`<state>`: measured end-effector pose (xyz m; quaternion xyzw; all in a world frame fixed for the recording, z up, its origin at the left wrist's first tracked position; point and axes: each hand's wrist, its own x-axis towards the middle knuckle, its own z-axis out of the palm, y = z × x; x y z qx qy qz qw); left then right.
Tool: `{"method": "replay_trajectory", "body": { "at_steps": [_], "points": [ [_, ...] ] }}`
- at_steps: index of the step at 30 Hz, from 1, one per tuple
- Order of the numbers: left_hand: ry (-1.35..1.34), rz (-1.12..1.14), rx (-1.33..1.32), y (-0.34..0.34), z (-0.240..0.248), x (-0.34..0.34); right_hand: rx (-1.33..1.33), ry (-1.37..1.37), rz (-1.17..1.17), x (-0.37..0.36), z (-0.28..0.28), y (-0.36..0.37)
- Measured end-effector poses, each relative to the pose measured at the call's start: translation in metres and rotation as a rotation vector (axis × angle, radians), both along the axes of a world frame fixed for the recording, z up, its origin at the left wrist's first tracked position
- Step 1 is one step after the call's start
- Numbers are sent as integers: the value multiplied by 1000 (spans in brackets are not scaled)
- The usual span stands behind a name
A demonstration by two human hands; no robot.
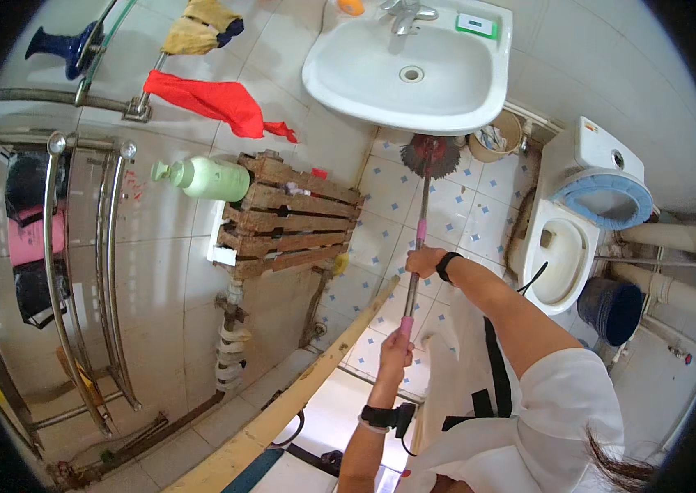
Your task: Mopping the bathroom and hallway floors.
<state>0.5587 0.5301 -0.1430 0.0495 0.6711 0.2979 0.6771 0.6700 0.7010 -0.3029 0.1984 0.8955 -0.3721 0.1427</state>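
Observation:
A mop [426, 197] with a metal pole and pink grips slants away from me, its dark stringy head with a red centre resting on the tiled floor by the front edge of the white washbasin [348, 97]. My left hand [397, 352] is closed round the pink grip at the near end. Farther up, my right hand [423, 261] wraps round the pole, just below another pink section. Black bands circle both wrists. Part of the mop head may be hidden under the basin.
Right of the mop stand a tan bin [486, 151], a toilet [559, 263] with a blue seat cover and a dark blue bucket [611, 312]. On the left are a wooden slatted shelf [290, 218], a green pump bottle [208, 178], a metal rack [52, 238] and a yellowish door edge [307, 380].

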Motion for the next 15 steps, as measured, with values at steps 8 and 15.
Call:
{"method": "replay_trajectory", "body": {
  "at_steps": [8, 15],
  "points": [
    [-34, 163, -32, -154, -6, 4, 16, -6, 162, -17, -20, -133],
    [-27, 342, -189, -319, 45, 33, -252, 156, 393, -22, -34, -311]
  ]
}}
